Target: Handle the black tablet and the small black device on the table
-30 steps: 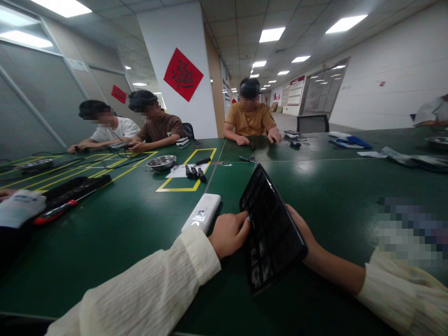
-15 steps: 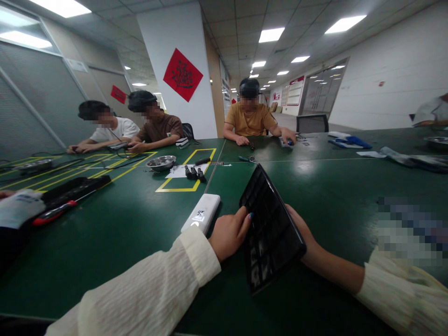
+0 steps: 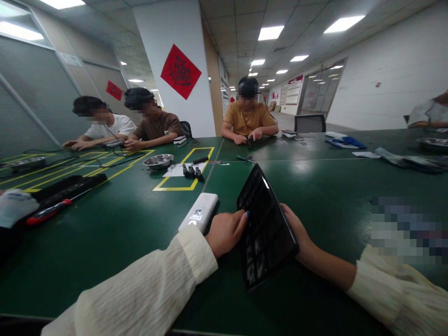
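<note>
A flat black rectangular panel (image 3: 268, 233) stands tilted above the green table (image 3: 147, 275), with a grid of dark squares on its glossy face. I cannot tell whether it is a tablet or a shallow tray. My left hand (image 3: 224, 233) is closed at its left edge, the blue-nailed thumb against the face. Around the right edge, my right hand (image 3: 299, 233) supports it from behind, most of its fingers hidden. Beside my left wrist lies a white power-bank-like block (image 3: 201, 210) with a number on it.
A metal bowl (image 3: 158, 161), a white sheet (image 3: 175, 171) and several small black parts (image 3: 193, 173) lie ahead. At left are a red-handled tool (image 3: 49, 212), a black case (image 3: 75, 186) and a gloved hand (image 3: 17, 203). Co-workers sit across the table. Blue cloth (image 3: 346, 143) lies farther right.
The view has shifted slightly; my hands keep the same hold on the panel. The co-worker opposite has drawn one hand back from the things at their side to the black object before them.
</note>
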{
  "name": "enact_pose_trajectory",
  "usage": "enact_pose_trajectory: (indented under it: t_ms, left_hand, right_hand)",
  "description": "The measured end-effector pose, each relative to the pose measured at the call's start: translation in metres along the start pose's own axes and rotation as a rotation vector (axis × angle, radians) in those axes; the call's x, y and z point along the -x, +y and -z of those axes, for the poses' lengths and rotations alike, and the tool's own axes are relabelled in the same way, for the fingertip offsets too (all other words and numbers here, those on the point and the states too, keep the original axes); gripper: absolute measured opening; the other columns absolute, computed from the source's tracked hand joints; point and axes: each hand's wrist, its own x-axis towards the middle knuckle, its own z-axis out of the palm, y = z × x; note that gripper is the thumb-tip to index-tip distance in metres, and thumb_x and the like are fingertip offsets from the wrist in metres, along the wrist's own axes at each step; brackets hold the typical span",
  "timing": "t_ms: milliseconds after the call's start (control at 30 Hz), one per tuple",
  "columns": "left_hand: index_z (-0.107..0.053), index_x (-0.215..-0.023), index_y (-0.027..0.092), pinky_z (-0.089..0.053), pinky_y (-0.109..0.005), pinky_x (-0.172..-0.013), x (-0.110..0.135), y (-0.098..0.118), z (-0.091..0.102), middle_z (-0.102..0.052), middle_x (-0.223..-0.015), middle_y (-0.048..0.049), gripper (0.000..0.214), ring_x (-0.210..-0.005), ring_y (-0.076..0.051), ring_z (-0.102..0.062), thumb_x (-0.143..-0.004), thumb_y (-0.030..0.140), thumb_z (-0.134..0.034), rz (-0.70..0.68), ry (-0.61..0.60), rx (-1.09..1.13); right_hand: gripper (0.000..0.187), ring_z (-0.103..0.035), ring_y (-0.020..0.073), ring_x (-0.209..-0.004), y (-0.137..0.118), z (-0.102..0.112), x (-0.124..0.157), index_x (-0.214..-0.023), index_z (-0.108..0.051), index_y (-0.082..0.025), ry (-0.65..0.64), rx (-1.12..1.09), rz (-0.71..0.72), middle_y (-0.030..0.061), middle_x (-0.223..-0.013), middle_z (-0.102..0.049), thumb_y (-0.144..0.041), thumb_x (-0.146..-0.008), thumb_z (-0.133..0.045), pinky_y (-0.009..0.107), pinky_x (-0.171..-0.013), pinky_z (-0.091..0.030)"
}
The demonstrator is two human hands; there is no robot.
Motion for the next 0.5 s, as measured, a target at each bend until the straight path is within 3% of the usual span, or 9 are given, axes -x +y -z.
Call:
enact_pose_trajectory:
  t_ms: [167,300,400,500]
  left_hand:
    - [-0.053,-0.081,0.018,-0.035,-0.027,-0.057,0.003,0.003,0.007,-0.061,-0.069,-0.005,0.052,-0.063,-0.017,-0.059,-0.094,0.038,-0.006,-0.018,-0.028,-0.062]
    - [-0.054,-0.083,0.018,-0.036,-0.029,-0.056,0.001,0.003,0.02,-0.06,-0.066,-0.006,0.046,-0.061,-0.02,-0.058,-0.093,0.04,-0.015,0.034,0.0,-0.13]
    - [-0.052,-0.087,0.018,-0.038,-0.03,-0.057,0.007,-0.001,0.048,-0.058,-0.062,-0.0031,0.037,-0.058,-0.019,-0.057,-0.092,0.039,-0.022,0.142,0.206,0.002]
    - [-0.048,-0.094,0.02,-0.043,-0.03,-0.062,0.032,-0.01,0.085,-0.055,-0.057,0.0022,0.031,-0.058,-0.016,-0.056,-0.092,0.041,-0.025,0.179,0.499,0.459]
  right_hand:
    - [0.027,-0.058,0.0195,-0.073,-0.005,-0.001,0.002,-0.089,-0.057,-0.022,0.014,-0.01,-0.049,-0.0013,-0.072,-0.061,-0.037,-0.066,-0.057,0.031,-0.065,-0.045]
    - [0.031,-0.057,0.0209,-0.08,-0.008,0.002,0.003,-0.09,-0.056,-0.022,-0.029,0.041,-0.026,-0.0003,-0.08,-0.061,-0.04,-0.065,-0.057,0.032,-0.067,-0.045]
    - [0.033,-0.057,0.0216,-0.085,-0.006,0.006,0.002,-0.093,-0.055,-0.022,-0.066,0.07,-0.003,0.0014,-0.091,-0.062,-0.042,-0.067,-0.057,0.032,-0.07,-0.044]
    - [0.032,-0.056,0.0212,-0.086,0.0,0.01,-0.002,-0.093,-0.055,-0.022,-0.072,0.072,0.024,0.0015,-0.092,-0.061,-0.042,-0.069,-0.056,0.033,-0.071,-0.044]
